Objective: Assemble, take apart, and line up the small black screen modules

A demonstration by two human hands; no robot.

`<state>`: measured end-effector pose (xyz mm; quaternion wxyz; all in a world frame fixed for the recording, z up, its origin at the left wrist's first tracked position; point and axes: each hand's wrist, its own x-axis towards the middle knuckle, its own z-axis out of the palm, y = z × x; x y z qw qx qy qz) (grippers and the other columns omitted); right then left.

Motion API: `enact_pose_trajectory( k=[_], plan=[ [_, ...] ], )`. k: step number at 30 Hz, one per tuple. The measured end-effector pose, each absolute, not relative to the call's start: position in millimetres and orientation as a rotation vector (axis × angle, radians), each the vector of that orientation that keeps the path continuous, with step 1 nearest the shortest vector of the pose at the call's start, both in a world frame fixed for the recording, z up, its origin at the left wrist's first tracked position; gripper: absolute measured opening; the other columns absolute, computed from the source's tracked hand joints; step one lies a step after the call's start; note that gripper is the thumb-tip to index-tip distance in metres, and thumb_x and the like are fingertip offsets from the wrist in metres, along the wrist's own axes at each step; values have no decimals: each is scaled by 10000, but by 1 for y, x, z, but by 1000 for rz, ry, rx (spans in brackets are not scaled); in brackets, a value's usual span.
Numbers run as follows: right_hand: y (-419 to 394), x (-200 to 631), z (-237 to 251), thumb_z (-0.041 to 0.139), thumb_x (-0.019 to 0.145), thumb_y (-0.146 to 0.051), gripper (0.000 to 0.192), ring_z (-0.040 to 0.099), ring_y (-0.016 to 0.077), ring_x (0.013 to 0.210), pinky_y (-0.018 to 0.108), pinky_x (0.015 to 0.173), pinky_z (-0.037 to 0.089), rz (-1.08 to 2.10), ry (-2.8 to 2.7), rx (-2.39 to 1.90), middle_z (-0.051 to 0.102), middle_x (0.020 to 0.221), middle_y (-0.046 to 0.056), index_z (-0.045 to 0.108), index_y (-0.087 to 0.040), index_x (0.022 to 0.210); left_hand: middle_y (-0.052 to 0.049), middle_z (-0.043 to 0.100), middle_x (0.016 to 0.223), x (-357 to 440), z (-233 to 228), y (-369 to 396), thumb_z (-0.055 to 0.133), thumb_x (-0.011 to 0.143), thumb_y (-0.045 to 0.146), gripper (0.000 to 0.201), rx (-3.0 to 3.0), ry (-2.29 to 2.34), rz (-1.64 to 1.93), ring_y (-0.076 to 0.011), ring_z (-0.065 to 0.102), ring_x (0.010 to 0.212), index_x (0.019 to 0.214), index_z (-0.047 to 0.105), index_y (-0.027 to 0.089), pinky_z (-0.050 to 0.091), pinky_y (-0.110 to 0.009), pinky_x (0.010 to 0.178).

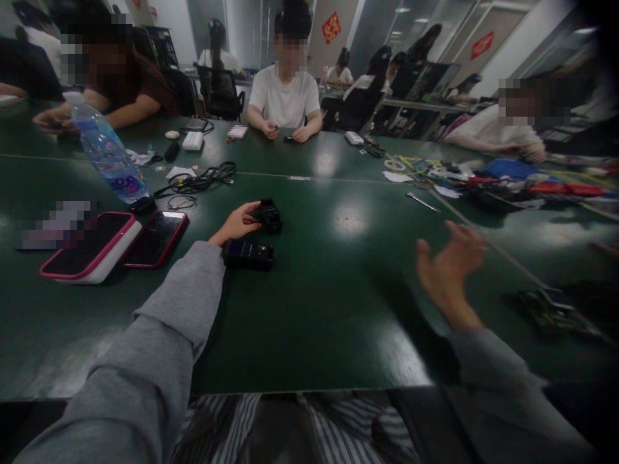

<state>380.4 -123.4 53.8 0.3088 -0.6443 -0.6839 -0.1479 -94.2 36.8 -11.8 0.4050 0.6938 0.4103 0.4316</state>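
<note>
My left hand (238, 223) reaches out over the green table, its fingers closed on the left side of a small black box-like device (271, 216). Just nearer to me lies a second black device (249, 254) with a dark screen and a row of small light marks, close by my left wrist. My right hand (452, 270) is raised over the right part of the table, blurred by motion. Its thumb stands apart from the fingers, and nothing shows in it.
Left of my left arm lie a red-edged phone (157, 238), a red-and-white case (91, 248), a water bottle (109, 151) and black cables (198, 180). A wrench (423, 202), tangled wires (512, 183) and a circuit board (556, 309) lie to the right. Several people sit around.
</note>
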Motion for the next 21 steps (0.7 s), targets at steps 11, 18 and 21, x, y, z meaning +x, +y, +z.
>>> enact_pose_trajectory(
  k=[11,18,21],
  plan=[
    [-30,158,24,397,1058,-440,506,300,263,1506,510,1217,240,-146,-2494,-932,396,1602,86,382,-232,1519,-197,633,1365,-90,-5,31,809,715,202,704,1772,1003,1068,-230,715,985,1377,573,171,547,-458,930],
    [-21,173,21,544,988,-463,454,583,331,1152,485,927,515,-35,-2180,-1187,592,1252,175,551,-163,1329,-157,710,1230,-90,-1,28,778,769,241,599,1763,1019,1062,-205,712,959,1333,597,154,538,-456,953],
    [-19,172,17,532,975,-340,514,600,310,1115,466,903,549,93,-2241,-1171,549,1296,174,469,-168,1455,-147,721,1201,-91,1,27,763,785,251,561,1780,1023,1058,-203,709,968,1315,609,151,537,-451,953]
  ],
)
